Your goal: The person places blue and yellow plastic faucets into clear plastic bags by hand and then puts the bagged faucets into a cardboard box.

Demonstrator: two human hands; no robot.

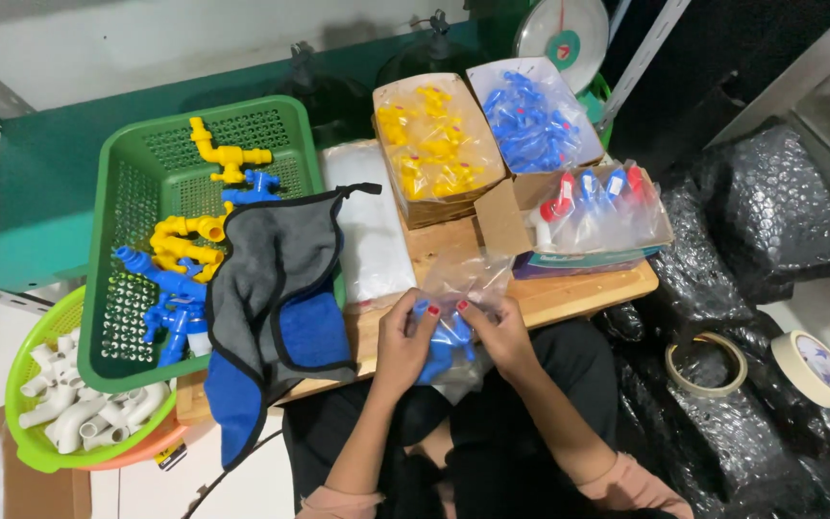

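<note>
My left hand (402, 338) and my right hand (501, 332) together hold a clear plastic bag (463, 288) at the near edge of a wooden board (569, 293). Inside the bag sits a blue plastic tap fitting (444, 346), pinched between the fingers of both hands. The bag's open top stands up above my fingers. A grey and blue cloth (276, 308) drapes just left of my left hand, partly over a green basket (136, 192).
The green basket holds yellow and blue taps (184, 250). Cardboard boxes behind hold bagged yellow fittings (434, 144), blue fittings (530, 120) and red-and-blue ones (598, 192). A light-green basket of white pipe elbows (79, 404) sits lower left. Two tape rolls (814, 365) lie on black bubble wrap at right.
</note>
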